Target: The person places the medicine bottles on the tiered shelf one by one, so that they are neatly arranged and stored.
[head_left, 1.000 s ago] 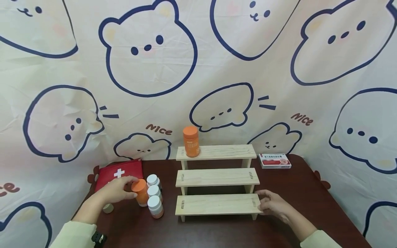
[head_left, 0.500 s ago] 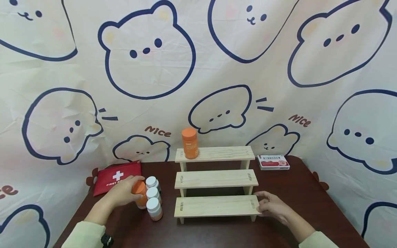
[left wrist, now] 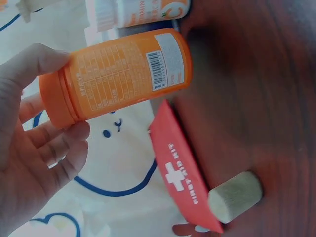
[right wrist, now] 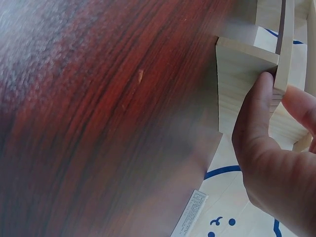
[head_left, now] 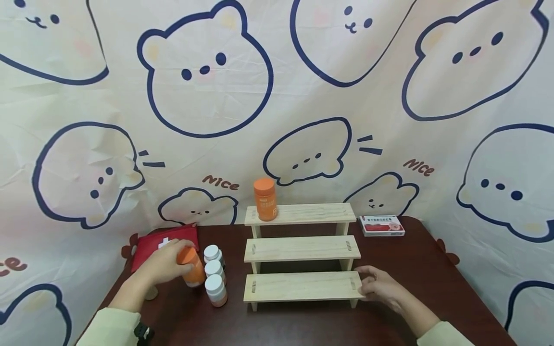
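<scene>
My left hand [head_left: 164,264] grips an orange bottle [head_left: 195,273] round its cap, thumb on one side and fingers on the other. The bottle is tilted, and its printed label with a barcode shows in the left wrist view; its base appears to be off the table. Just right of it stand white-capped bottles [head_left: 215,288] in a row. My right hand [head_left: 383,289] pinches the right end of the lowest board of a three-step wooden rack [head_left: 303,287]. The right wrist view shows the thumb and a finger on either side of that board [right wrist: 283,54].
Another orange bottle [head_left: 265,199] stands on the rack's top step, at its left. A red first aid pouch [left wrist: 177,168] lies behind my left hand, with a pale greenish cylinder [left wrist: 236,196] near it. A medicine box [head_left: 382,226] lies at the back right of the dark table [head_left: 277,331].
My left hand moved right with the orange bottle towards the white-capped bottles, then back left, and the bottle is now more tilted. The right hand has stayed on the rack.
</scene>
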